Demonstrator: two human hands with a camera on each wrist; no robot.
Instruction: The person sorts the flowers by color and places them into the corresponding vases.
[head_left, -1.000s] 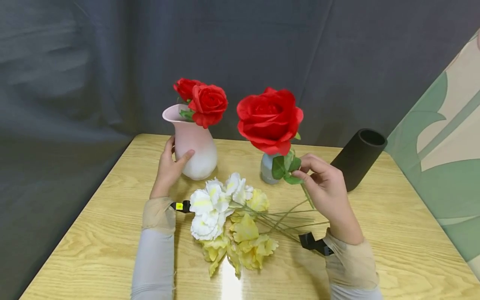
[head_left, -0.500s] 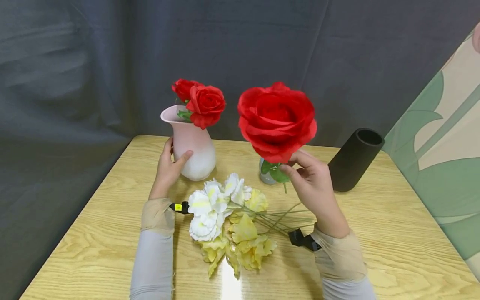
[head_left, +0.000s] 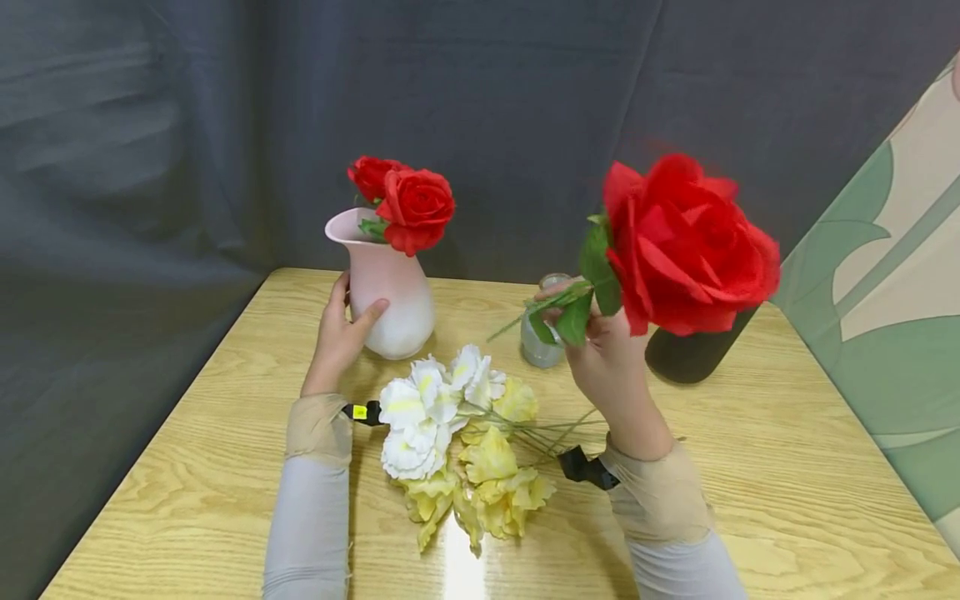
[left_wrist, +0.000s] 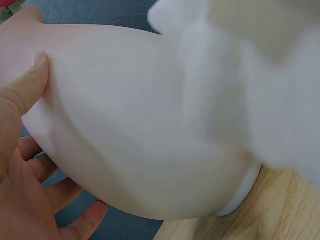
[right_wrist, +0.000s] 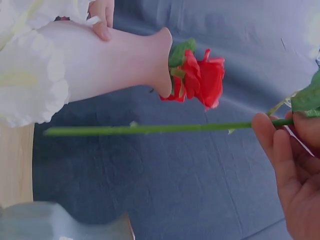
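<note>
My left hand (head_left: 335, 346) holds a pink-and-white vase (head_left: 393, 300) from its left side. In the left wrist view, the thumb lies across the vase (left_wrist: 125, 110) and the other fingers are partly behind it. Two red roses (head_left: 417, 204) stand in its mouth and lean right. My right hand (head_left: 611, 375) pinches another red rose (head_left: 693, 250) by the stem, just below its leaves. The bloom points right, over part of the hand. Its long green stem (right_wrist: 175, 129) points left toward the vase, seen clear of it in the right wrist view.
White flowers (head_left: 416, 412) and yellow flowers (head_left: 491, 492) lie in a bunch on the wooden table (head_left: 187, 467), stems toward the right. Behind my right hand stand a small glass vase (head_left: 542, 348) and a black vase (head_left: 686, 354). A dark cloth (head_left: 480, 100) hangs behind.
My right hand has shifted left and turned. The held rose has swung over, from bloom up on the left to bloom on the right, stem pointing left. The left hand and vase are steady.
</note>
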